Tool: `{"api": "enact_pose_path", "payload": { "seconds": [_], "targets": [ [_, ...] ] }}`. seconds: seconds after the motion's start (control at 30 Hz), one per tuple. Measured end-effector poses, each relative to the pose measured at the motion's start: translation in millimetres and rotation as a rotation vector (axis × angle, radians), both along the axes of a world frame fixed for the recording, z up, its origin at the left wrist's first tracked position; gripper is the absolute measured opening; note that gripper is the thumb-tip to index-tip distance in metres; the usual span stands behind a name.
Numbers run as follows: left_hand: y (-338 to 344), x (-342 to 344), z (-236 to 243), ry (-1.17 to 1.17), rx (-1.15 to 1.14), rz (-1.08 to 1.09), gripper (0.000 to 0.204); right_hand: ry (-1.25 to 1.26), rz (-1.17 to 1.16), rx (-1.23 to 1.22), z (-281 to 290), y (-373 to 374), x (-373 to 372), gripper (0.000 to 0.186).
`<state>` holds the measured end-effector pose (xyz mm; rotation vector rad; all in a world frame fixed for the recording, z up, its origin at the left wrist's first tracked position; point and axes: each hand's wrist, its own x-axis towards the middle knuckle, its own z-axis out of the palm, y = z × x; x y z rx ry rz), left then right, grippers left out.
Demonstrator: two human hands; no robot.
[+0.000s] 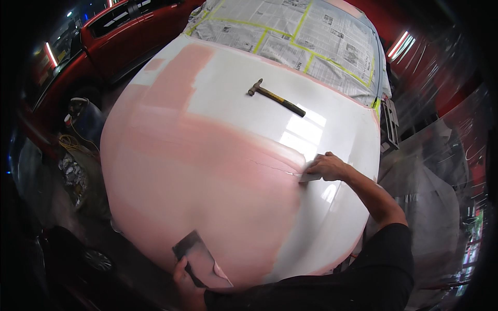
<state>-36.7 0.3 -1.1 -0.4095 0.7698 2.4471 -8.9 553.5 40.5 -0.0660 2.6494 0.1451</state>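
A white car hood [238, 67], widely coated in pink body filler [197, 171], spreads out before me. At its right part, my right hand [330, 167] grips a flat putty spreader [309, 178], whose edge meets the surface where the pink ends. A thin, ragged pale line runs leftward from the blade across the filler. Low in the view, my left hand [184, 281] holds a dark flat mixing board [188, 241] by its left side. Pink putty [205, 267] covers much of that board. Some of my left fingers are hidden beneath it.
A ball-peen hammer [277, 98] lies on the hood's upper middle. Newspaper [332, 44] and yellow-green tape mask the windshield. A red vehicle [114, 39] stands at the far left, with a bag of crumpled waste [75, 173] below. Clear plastic sheeting [430, 171] hangs at the right.
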Motion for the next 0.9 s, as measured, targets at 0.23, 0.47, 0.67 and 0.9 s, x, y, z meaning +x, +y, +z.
{"api": "enact_pose_path", "payload": {
  "seconds": [0.23,0.47,0.67,0.9],
  "targets": [
    [43,-17,11,0.001,0.074,-0.031,0.043,0.386,0.101,-0.823,81,-120,-12,0.068],
    [60,-42,32,0.024,0.042,0.053,0.042,0.473,0.469,-0.745,51,-280,12,0.054],
    [-58,-60,24,0.071,-0.120,0.390,0.037,0.519,0.681,-0.410,4,-274,-123,0.055],
    [-155,-38,-82,-0.063,-0.126,0.550,0.041,0.624,0.650,-0.227,-49,-325,-428,0.072]
  ]
}}
